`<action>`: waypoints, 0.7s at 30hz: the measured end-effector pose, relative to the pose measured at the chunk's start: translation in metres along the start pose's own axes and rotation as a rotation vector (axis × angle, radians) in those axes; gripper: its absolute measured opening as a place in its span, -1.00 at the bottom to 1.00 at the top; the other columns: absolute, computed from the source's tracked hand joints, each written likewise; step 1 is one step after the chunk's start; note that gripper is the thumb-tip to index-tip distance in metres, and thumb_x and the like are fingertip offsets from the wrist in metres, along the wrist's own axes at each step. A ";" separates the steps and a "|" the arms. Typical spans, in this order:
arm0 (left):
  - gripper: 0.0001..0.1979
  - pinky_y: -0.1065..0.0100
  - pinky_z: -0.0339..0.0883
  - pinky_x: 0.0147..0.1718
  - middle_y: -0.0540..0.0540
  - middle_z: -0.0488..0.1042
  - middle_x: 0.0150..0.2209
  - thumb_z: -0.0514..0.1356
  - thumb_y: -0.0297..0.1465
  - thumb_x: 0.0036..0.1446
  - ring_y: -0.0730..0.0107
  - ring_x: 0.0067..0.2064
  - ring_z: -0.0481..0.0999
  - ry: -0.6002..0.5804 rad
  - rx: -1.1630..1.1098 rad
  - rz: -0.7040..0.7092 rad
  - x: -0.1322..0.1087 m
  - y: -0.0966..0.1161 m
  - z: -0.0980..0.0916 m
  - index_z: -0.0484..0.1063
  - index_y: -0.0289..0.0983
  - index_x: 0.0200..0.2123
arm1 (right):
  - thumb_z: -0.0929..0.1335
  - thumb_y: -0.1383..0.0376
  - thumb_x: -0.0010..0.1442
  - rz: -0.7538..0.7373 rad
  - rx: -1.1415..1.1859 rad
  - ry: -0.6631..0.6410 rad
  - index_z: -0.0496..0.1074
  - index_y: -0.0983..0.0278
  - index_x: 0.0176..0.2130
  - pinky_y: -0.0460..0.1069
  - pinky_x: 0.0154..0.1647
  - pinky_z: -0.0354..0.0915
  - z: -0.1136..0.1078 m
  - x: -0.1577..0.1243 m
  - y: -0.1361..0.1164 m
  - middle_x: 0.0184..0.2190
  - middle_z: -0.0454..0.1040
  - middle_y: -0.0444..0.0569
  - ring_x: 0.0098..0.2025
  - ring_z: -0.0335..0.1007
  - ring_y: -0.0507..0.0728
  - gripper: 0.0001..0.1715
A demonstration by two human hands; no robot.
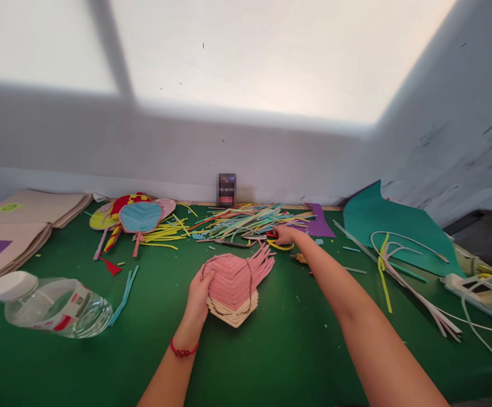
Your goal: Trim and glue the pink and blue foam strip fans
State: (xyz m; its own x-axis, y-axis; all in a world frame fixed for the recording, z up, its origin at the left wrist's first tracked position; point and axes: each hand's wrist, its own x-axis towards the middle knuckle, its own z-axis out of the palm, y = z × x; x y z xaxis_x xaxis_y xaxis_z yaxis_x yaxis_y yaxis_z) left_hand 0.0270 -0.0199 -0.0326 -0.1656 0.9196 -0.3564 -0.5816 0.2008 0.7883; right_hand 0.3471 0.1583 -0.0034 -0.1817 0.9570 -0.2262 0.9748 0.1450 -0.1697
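My left hand [200, 297] grips the left edge of a woven paper-strip piece [231, 277], thumb on top. The piece is pink with a cream lower end, and a dark outline runs across it. Loose pink strip ends [263, 263] fan out at its upper right. Farther back, my right hand [285, 233] is closed at the handles of a pair of scissors [257, 237], with red and yellow showing there; its fingertips are partly hidden. Beside the scissors lies a dark, slim tool [229, 243]. A heap of coloured paper strips [246, 220] lies just behind.
A water bottle [59, 308] and cardboard folders [8, 243] stand at left. Finished-looking woven shapes, one blue [139, 217], lie behind them. At right are a teal sheet [394, 226], white cables and a power strip [479, 297]. A phone-like object [226, 190] leans on the wall.
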 end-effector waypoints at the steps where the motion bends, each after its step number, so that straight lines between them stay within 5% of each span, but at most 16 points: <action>1: -0.72 0.14 0.35 0.02 -0.25 0.57 -0.18 0.31 -0.58 -0.10 0.09 -0.08 0.56 0.050 0.091 0.044 0.001 -0.001 -0.001 0.50 -0.36 -0.23 | 0.47 0.40 -0.21 -0.011 0.040 -0.047 0.51 0.32 -0.21 -0.03 -0.23 0.34 -0.003 -0.001 0.003 -0.24 0.57 0.04 -0.23 0.48 0.19 -0.55; 5: -0.52 0.11 0.09 0.22 -0.25 0.33 0.14 0.27 -0.63 -0.08 0.07 0.21 0.29 0.232 0.304 0.267 -0.009 0.008 0.006 0.41 -0.24 -0.04 | 0.39 0.32 -0.06 -0.043 0.194 -0.132 0.54 0.27 -0.21 -0.08 -0.18 0.33 -0.023 -0.011 0.016 -0.17 0.57 -0.03 -0.17 0.47 0.14 -0.67; 7: -0.52 0.20 -0.06 0.28 -0.16 0.21 0.23 0.27 -0.59 -0.04 0.12 0.30 0.13 0.213 0.407 0.604 -0.028 0.024 0.016 0.42 -0.17 -0.02 | 0.37 0.30 -0.02 -0.041 0.259 -0.142 0.56 0.26 -0.22 -0.08 -0.14 0.32 -0.033 -0.017 0.021 -0.14 0.57 -0.02 -0.12 0.46 0.16 -0.68; 9: -0.68 0.22 0.07 0.23 -0.13 0.34 0.13 0.18 -0.57 0.08 0.18 0.21 0.27 0.041 0.564 0.820 -0.055 0.047 0.029 0.48 -0.17 -0.10 | 0.36 0.27 -0.01 -0.035 0.308 -0.158 0.57 0.26 -0.23 -0.07 -0.17 0.33 -0.040 -0.024 0.024 -0.19 0.58 0.01 -0.14 0.47 0.17 -0.69; 12: -0.69 0.32 0.37 -0.02 -0.06 0.56 -0.20 0.02 -0.61 0.18 0.34 -0.08 0.52 -0.451 0.705 1.084 -0.105 0.091 0.047 0.46 -0.17 -0.18 | 0.36 0.22 0.00 0.014 0.512 -0.186 0.55 0.30 -0.27 -0.06 -0.31 0.35 -0.044 -0.034 0.024 -0.33 0.58 0.01 -0.31 0.47 0.13 -0.71; 15: -0.70 0.27 0.40 -0.03 -0.03 0.59 -0.30 0.00 -0.58 0.21 0.36 -0.17 0.56 -0.942 0.742 1.230 -0.150 0.131 0.060 0.41 -0.18 -0.12 | 0.37 0.15 0.03 0.064 0.809 -0.128 0.47 0.30 -0.33 -0.04 -0.38 0.36 -0.041 -0.040 0.017 -0.47 0.51 -0.02 -0.45 0.41 0.07 -0.73; 17: -0.75 0.34 0.43 -0.06 0.05 0.60 -0.37 0.04 -0.51 0.22 0.40 -0.24 0.57 -1.058 0.816 1.284 -0.169 0.148 0.063 0.44 -0.11 -0.16 | 0.34 0.06 0.09 0.054 0.885 -0.077 0.39 0.27 -0.40 -0.04 -0.43 0.35 -0.038 -0.040 0.007 -0.58 0.41 -0.09 -0.54 0.33 0.04 -0.69; 21: -0.81 0.29 0.50 -0.13 0.07 0.58 -0.41 0.11 -0.37 0.18 0.29 -0.27 0.55 -0.998 1.015 1.329 -0.177 0.157 0.065 0.52 -0.01 -0.24 | 0.18 -0.14 0.19 0.000 0.913 0.011 0.16 0.19 -0.53 -0.07 -0.58 0.24 -0.028 -0.031 -0.024 -0.71 0.12 -0.23 -0.67 0.08 -0.01 -0.48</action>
State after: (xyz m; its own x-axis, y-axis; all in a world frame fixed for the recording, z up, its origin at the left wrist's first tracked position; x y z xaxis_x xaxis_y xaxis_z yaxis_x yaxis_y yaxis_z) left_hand 0.0169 -0.1293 0.1864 0.6097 0.3824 0.6943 0.1752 -0.9193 0.3525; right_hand 0.3334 0.1323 0.0349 -0.1760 0.9600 -0.2178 0.4924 -0.1057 -0.8639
